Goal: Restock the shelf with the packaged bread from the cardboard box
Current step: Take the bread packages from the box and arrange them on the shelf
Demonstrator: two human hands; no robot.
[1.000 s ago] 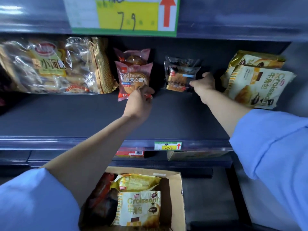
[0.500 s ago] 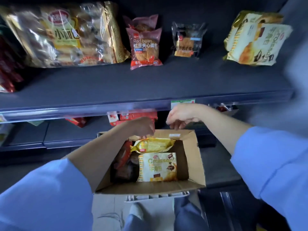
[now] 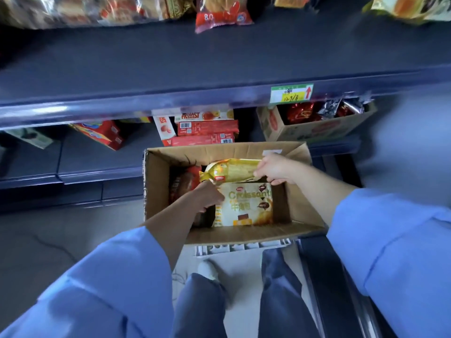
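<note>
In the cardboard box (image 3: 156, 186), right hand (image 3: 275, 170) grip clamps a yellow bread packet (image 3: 231, 173); left hand (image 3: 208, 197) grip at the croissant packet (image 3: 246, 206) is unclear.

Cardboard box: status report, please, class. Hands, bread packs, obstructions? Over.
Right grip pinches end of gold pack. Left grip at edge of Croissant pack, hold unclear. Both packs inside cardboard box. Nothing blocks lift-out.
</note>
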